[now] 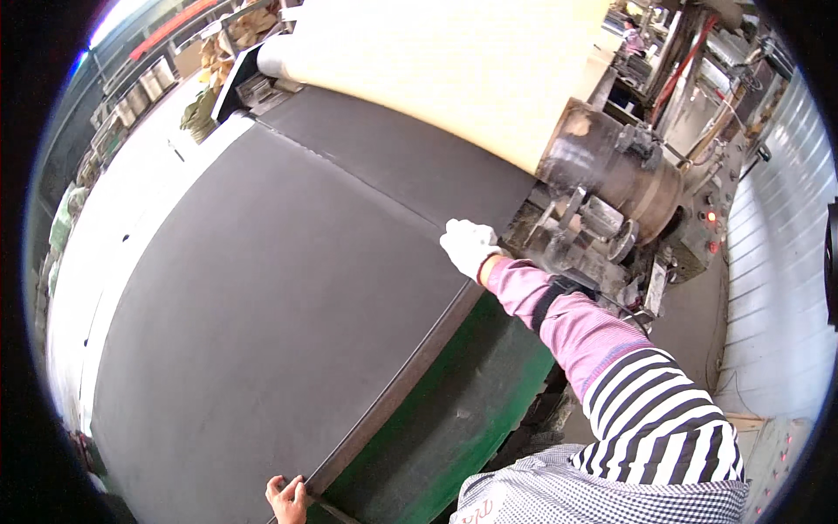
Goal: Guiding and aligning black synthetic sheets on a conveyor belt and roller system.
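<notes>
A broad dark grey sheet [253, 297] spreads over a long surface, with a seam line [349, 175] crossing its far part. My right hand [470, 247], in a white glove, rests at the seam's right end by the sheet's edge. Its fingers are curled in, and what they hold, if anything, is hidden. Down at the lower edge of view, my left hand [288, 501] has bare fingertips bent over the near edge of the sheet; the rest of it is cut off.
Cream-coloured material [436, 70] passes over the far end. A roller drum [611, 166] with metal fittings stands right of it, near a control box [698, 231] with lit red buttons. A green panel [436, 419] runs below the sheet's edge. Another person [633, 39] is far off.
</notes>
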A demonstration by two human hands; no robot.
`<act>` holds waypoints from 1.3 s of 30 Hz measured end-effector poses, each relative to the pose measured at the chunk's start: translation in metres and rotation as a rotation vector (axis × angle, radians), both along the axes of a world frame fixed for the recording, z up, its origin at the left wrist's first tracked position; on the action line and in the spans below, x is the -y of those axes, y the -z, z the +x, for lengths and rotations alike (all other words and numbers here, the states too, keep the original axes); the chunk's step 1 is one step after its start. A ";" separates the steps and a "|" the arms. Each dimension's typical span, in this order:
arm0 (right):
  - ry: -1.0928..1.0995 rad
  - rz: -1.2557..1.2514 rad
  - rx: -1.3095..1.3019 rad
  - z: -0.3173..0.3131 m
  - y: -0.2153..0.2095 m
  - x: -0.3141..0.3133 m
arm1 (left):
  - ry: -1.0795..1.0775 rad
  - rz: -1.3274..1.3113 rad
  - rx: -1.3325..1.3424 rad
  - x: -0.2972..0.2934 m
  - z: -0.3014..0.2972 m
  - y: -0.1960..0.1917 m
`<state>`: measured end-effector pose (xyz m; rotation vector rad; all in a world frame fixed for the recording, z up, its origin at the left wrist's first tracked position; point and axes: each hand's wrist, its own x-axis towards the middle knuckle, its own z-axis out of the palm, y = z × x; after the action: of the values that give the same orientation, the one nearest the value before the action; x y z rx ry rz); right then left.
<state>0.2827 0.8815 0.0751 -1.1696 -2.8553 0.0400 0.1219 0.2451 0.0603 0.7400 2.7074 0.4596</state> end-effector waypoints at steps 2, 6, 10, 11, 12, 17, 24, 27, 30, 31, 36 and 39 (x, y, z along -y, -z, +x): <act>0.087 -0.036 0.139 -0.001 0.002 -0.017 | 0.036 -0.045 0.063 -0.030 0.005 -0.004; 0.279 -0.186 0.125 0.027 0.003 -0.042 | 0.157 -0.076 0.062 -0.116 0.027 -0.020; -0.033 0.013 -0.231 0.059 -0.027 0.007 | 0.261 -0.014 -0.023 -0.172 0.035 -0.002; -0.167 0.066 -0.313 0.070 -0.028 0.027 | 0.268 -0.010 -0.036 -0.190 0.040 -0.003; -0.283 0.086 -0.406 0.081 -0.027 0.052 | 0.275 -0.004 -0.059 -0.206 0.047 -0.006; -0.594 -0.174 -0.620 0.140 -0.043 0.185 | 0.301 -0.006 -0.041 -0.272 0.073 -0.011; -0.286 -0.798 -0.379 0.239 -0.047 0.252 | -0.029 0.259 -0.161 -0.115 0.018 0.032; -0.186 -0.569 0.024 0.304 -0.025 0.246 | -0.140 -0.225 -0.574 0.024 -0.012 0.063; -0.134 -0.636 0.571 0.393 0.008 0.239 | -0.201 -0.124 -0.245 0.038 -0.012 0.044; -0.025 -0.687 0.689 0.411 0.010 0.245 | -0.085 0.036 -0.288 0.041 -0.011 0.048; 0.064 -0.853 0.951 0.475 0.051 0.290 | 0.212 -0.005 -0.382 -0.025 -0.002 0.053; 0.233 -0.828 0.884 0.482 0.071 0.320 | 0.212 -0.048 -0.309 -0.070 0.014 0.044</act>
<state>0.7644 0.5620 0.0037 -2.0777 -3.5084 1.0209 0.1358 0.3153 0.0159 1.1543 2.8598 0.2450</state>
